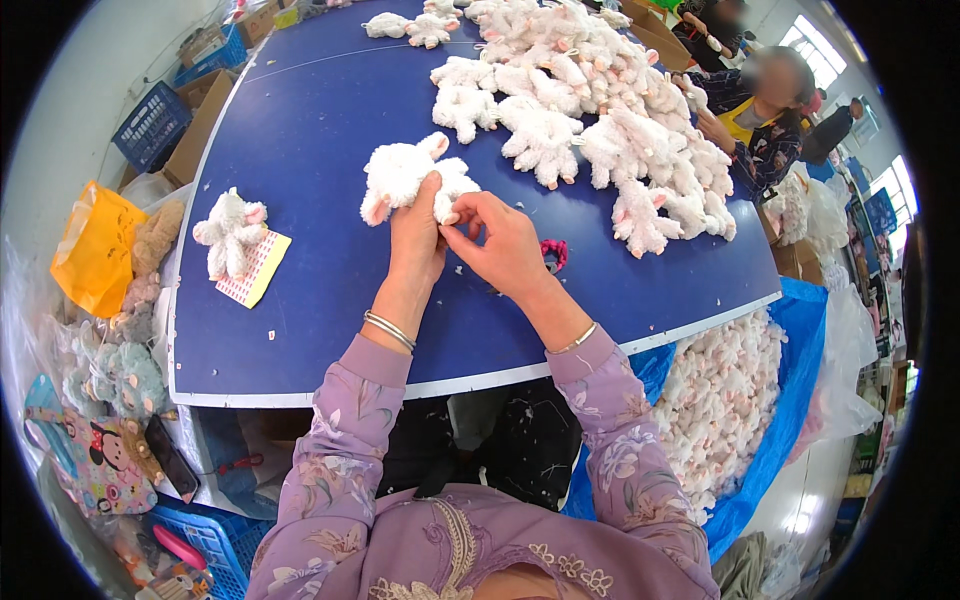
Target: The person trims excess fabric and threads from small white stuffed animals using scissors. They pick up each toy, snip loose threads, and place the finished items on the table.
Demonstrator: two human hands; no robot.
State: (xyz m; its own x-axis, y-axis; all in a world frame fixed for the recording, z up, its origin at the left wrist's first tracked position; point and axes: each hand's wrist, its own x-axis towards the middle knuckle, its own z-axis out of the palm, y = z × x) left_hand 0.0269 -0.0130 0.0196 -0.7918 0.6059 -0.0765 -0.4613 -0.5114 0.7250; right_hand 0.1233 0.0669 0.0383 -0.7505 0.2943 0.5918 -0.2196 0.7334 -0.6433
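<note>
Over the blue table [330, 300] I hold up a fluffy white plush lamb [402, 172] with pink ears. My left hand [416, 235] is closed around its body from below. The fingers of my right hand [500, 245] pinch the tip of one of its limbs, near a small pinkish foot. Whether a thread or another small part is between those fingertips, I cannot make out. On the left of the table a second plush lamb [230, 238] lies on a yellow-edged sheet of small labels [262, 272].
Many plush lambs [540, 135] are heaped at the far right. A pink hair tie [554, 254] lies beside my right hand. A blue sack of plush pieces [725, 400] stands below the table's right edge. Across the table sits another person [765, 110]. Blue crates [152, 125] stand left.
</note>
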